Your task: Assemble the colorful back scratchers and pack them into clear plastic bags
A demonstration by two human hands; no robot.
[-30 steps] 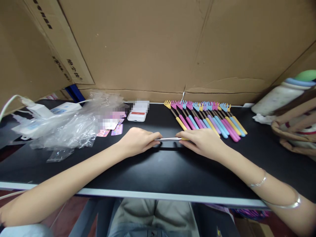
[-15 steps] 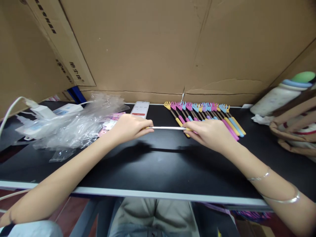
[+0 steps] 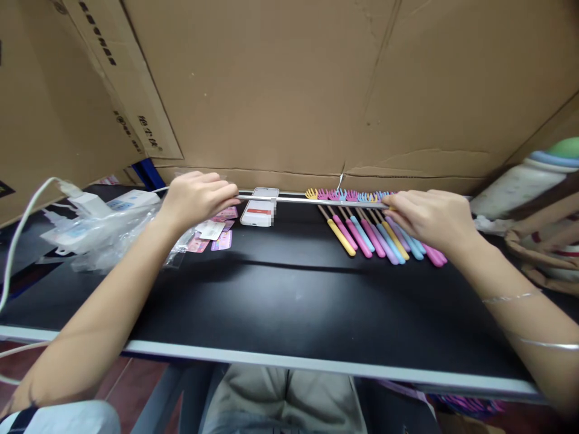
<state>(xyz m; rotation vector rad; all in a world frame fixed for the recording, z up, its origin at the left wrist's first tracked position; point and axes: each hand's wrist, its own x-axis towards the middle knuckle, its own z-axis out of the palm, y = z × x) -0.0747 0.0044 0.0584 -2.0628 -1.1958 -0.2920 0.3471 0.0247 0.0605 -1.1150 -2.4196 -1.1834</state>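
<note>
two hands hold one telescopic rod (image 3: 312,199) stretched above the counter (image 3: 289,289): left hand (image 3: 196,196) at nine o'clock, right hand (image 3: 429,214) at three, each grip clamped on an end. i judge a straight, level pull avoids bending.

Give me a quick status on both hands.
Left hand and right hand each grip one end of the extended metal rod, held level above the table. Row of scratchers lies under its right end.
</note>
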